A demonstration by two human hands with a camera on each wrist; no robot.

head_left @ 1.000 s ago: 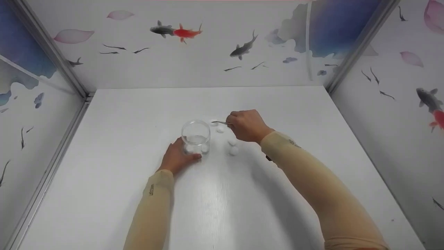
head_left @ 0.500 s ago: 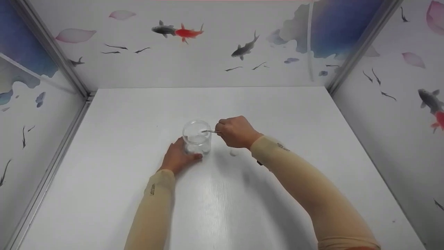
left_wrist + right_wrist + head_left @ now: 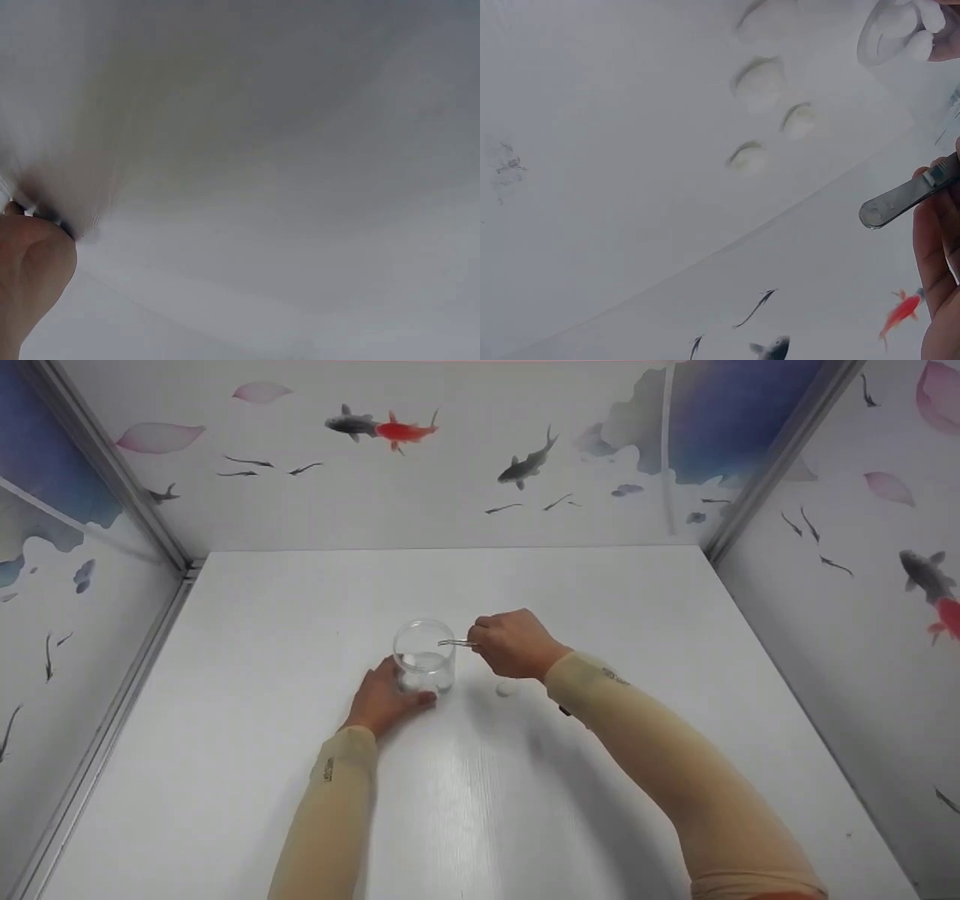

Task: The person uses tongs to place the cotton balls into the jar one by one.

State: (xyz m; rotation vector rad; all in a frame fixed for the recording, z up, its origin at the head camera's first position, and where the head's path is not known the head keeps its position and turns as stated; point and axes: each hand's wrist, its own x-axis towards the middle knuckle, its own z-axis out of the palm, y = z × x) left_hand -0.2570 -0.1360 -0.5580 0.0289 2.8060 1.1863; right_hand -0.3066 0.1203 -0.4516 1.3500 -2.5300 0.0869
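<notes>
A clear round jar [image 3: 450, 658] stands on the white table with white cotton balls [image 3: 412, 682] in its lower part. My left hand [image 3: 381, 699] grips it from the left, thumb across the near side. In the left wrist view only part of this left hand [image 3: 37, 266] shows, at the edge. My right hand [image 3: 514, 643] pinches metal tweezers [image 3: 459, 643], whose tips overlap the jar's mouth in the head view and look slightly spread. The broad back end of the tweezers [image 3: 892, 205] shows in the right wrist view. No cotton ball is visible between the tips.
Several loose cotton balls [image 3: 757, 84] lie on the table right of the jar. One cotton ball [image 3: 505, 688] shows in the head view, the others hidden by my right hand. Walls printed with fish [image 3: 405, 431] enclose the table at the back and sides.
My right hand has moved left and slightly nearer, carrying the tweezers from the loose cotton balls to the jar's mouth; the tips now look more spread. My left hand and the jar have stayed put.
</notes>
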